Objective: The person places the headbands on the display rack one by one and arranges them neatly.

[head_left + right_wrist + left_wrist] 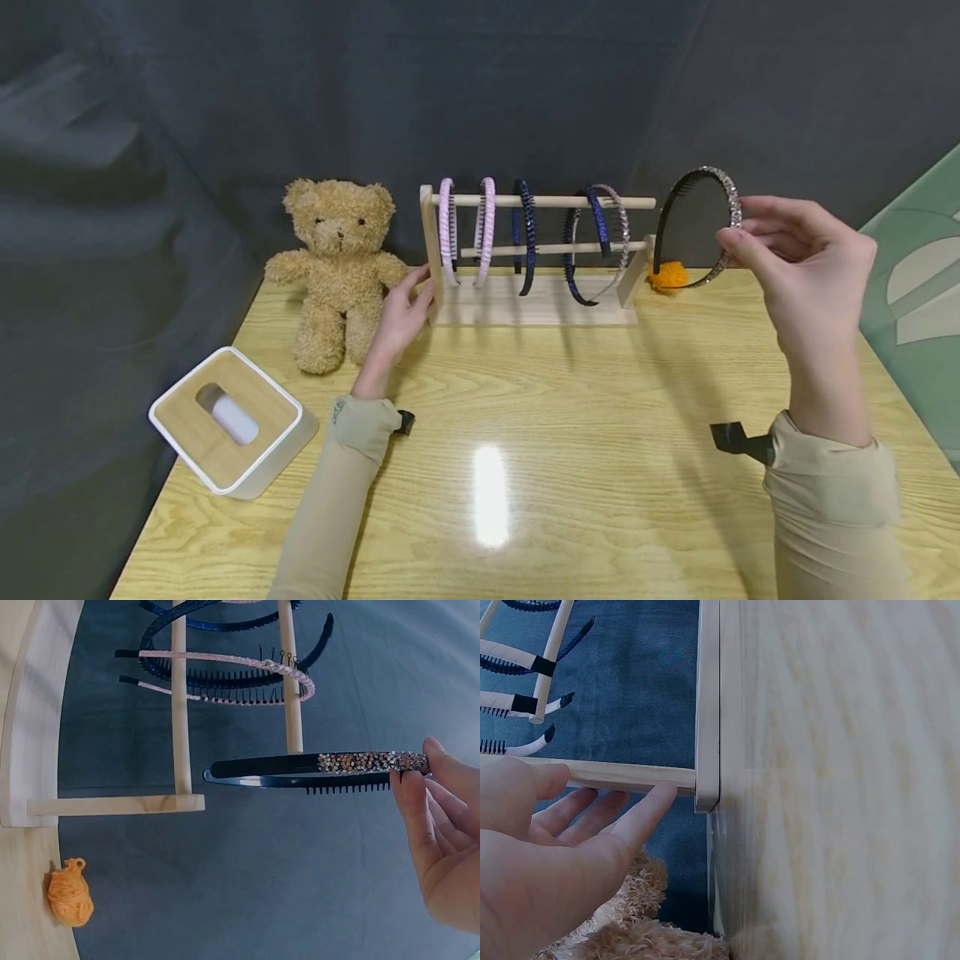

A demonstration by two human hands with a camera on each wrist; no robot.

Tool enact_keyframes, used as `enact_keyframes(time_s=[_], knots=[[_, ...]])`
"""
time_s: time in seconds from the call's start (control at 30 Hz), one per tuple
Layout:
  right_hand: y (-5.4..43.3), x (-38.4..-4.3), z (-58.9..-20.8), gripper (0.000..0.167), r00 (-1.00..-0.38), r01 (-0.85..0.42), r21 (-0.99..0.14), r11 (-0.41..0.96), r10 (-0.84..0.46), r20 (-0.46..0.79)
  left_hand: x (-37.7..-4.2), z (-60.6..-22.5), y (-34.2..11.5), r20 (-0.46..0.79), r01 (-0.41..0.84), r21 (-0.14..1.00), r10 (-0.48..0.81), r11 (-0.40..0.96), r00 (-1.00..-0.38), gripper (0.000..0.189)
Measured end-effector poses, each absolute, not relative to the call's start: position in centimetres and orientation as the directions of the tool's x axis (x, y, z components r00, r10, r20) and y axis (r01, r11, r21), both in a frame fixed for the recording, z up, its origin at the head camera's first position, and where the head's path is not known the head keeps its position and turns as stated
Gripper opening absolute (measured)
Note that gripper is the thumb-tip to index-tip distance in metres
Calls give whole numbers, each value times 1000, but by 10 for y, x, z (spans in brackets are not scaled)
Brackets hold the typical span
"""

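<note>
My right hand pinches a black toothed headband studded with sparkling stones, thumb on one side and fingertips on the other. It is held up just right of the free end of the wooden rack's upper bar. In the right wrist view the headband's ends point toward the rack. My left hand rests its fingers against the rack's left upright. On the rack hang two pink headbands, a dark blue headband, and at the right another dark blue headband overlapping a pale pink one.
A teddy bear sits left of the rack, close to my left hand. Nearer on the left stands a white box with a wooden lid. An orange yarn ball lies beside the rack's right end. Dark cloth hangs behind the table.
</note>
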State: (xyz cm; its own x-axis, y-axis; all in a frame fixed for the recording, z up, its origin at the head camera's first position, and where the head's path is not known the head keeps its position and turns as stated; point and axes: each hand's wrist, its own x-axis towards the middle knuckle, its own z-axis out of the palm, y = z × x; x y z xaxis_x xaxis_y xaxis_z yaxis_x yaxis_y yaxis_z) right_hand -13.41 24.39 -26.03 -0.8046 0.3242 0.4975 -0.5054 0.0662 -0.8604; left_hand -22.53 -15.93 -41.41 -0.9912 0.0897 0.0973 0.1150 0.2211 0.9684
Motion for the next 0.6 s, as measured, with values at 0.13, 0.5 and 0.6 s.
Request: enact_keyframes(time_s=[0.13,0.5,0.6], knots=[[239,-144,-257,31,-807,-502,-858,109,297,510,-225,-413,-159,96,113,968,88,223,-992,47],[225,-163,-258,31,-773,-432,-796,425,280,569,-225,-413,-159,88,106,969,92,222,-992,47],[222,-169,-260,31,-764,-444,-790,423,282,581,-225,-413,-159,85,103,970,91,218,-992,47]])
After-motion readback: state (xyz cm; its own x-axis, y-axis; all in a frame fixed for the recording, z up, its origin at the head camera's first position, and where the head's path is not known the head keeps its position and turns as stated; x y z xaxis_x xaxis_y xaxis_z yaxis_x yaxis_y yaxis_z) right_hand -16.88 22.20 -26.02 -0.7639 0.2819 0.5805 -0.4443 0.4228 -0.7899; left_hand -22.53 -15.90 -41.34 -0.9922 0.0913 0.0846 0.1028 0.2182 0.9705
